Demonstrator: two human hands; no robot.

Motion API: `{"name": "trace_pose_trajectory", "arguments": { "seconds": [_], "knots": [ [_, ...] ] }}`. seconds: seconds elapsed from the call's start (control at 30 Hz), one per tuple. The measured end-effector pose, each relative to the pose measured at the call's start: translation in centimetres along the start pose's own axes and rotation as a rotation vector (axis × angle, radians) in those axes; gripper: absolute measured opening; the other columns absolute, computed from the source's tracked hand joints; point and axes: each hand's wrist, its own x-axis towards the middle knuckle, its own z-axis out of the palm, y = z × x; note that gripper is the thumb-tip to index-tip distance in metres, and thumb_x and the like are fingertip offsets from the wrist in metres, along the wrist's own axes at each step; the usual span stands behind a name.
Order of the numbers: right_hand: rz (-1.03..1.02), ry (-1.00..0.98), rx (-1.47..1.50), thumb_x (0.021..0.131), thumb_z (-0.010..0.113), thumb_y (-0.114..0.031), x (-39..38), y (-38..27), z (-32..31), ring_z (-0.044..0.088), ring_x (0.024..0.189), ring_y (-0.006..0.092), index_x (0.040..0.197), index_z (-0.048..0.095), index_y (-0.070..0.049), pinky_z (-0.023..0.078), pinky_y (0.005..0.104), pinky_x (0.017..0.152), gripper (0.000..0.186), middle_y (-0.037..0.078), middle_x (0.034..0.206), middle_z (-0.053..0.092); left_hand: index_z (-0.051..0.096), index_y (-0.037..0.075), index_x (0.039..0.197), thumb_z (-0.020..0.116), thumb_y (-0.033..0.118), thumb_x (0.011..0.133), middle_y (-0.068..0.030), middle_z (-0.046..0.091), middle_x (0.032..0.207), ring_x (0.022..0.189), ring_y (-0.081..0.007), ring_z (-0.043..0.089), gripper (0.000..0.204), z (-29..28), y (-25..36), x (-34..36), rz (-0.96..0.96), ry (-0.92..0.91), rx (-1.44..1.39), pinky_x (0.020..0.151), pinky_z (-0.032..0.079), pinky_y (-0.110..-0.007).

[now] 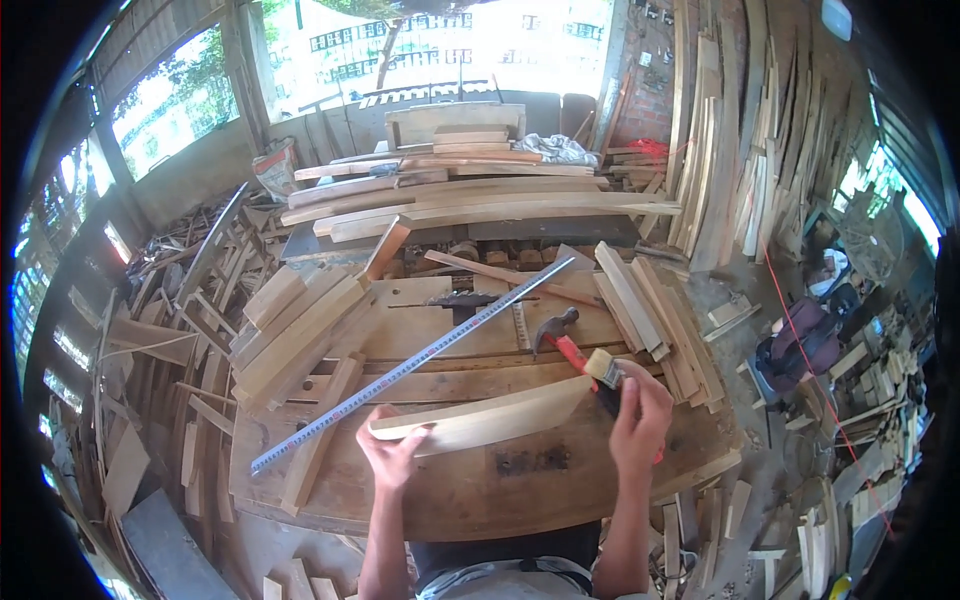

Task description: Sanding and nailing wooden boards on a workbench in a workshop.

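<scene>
My left hand (393,445) grips the left end of a short, pale wooden board (490,420), thumb along its near side. The board is raised above the workbench and slants up toward the right. In my right hand (643,415) is a flat paintbrush (603,368), its light bristles pointing left at the board's right end. Whether the bristles touch the wood I cannot tell. Behind the brush lies a claw hammer (568,352) with a red and black handle, partly hidden by my right hand. A long metal ruler (410,363) lies diagonally across the bench, left of the board.
The wooden workbench (440,505) has a circular saw blade (460,300) rising from its middle. Stacked boards (300,330) sit at its left and more planks (660,320) at its right. Long timbers (490,210) lie beyond. Wood scraps (190,350) cover the floor.
</scene>
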Motion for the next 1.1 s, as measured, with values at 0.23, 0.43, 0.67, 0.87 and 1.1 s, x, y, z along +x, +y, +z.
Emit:
{"name": "trace_pose_trajectory", "arguments": {
  "seconds": [0.23,0.43,0.67,0.87,1.1],
  "knots": [
    [0.646,0.204,0.889,0.115,0.057,-0.027,-6.5,-0.1,5.3,0.066,0.090,0.0103,0.117,0.077,0.000,0.052,0.0287,0.084,0.035,0.001,0.105,0.075,0.045,0.007,0.144,0.078,0.032,0.102,-0.0084,0.059,0.135,0.127,-0.0218,0.058,0.059,3.5,-5.7,-4.4,-0.362,0.353,-0.400,0.114,0.046,-0.044],
    [0.722,0.302,1.488,0.114,0.058,-0.035,-5.0,-5.2,6.4,0.065,0.123,0.0152,0.146,0.058,0.000,0.052,0.0344,0.101,0.047,0.008,0.137,0.069,0.050,0.007,0.145,0.063,0.035,0.112,-0.0079,0.062,0.140,0.131,-0.0208,0.058,0.045,5.4,-4.4,-5.2,-0.439,0.219,-0.489,0.115,0.046,-0.042],
    [0.511,0.031,1.163,0.113,0.061,-0.040,-2.4,-4.2,7.2,0.067,0.118,0.0169,0.137,0.061,0.002,0.051,0.0348,0.103,0.048,0.010,0.130,0.070,0.061,0.007,0.125,0.066,0.020,0.109,-0.0069,0.065,0.118,0.114,-0.0151,0.060,0.022,0.2,-2.3,-2.1,-0.534,0.055,-0.328,0.100,0.048,-0.036],
    [0.376,-0.202,1.120,0.108,0.069,-0.022,0.2,-5.3,6.0,0.067,0.110,0.0142,0.133,0.065,0.002,0.052,0.0313,0.097,0.035,0.007,0.122,0.072,0.057,0.004,0.145,0.086,0.040,0.090,-0.0094,0.060,0.144,0.131,-0.0207,0.061,0.072,0.2,2.4,2.7,0.048,-0.081,-0.097,0.103,0.049,-0.036],
    [0.233,-0.554,1.158,0.107,0.071,-0.021,-0.5,-6.4,3.8,0.067,0.117,0.0172,0.142,0.063,0.007,0.051,0.0332,0.102,0.047,0.013,0.129,0.073,0.076,-0.005,0.114,0.090,-0.004,0.084,-0.0111,0.082,0.102,0.093,-0.0182,0.078,0.033,3.0,2.3,2.6,-0.102,-0.349,-0.376,0.087,0.063,-0.033]
  ]
}}
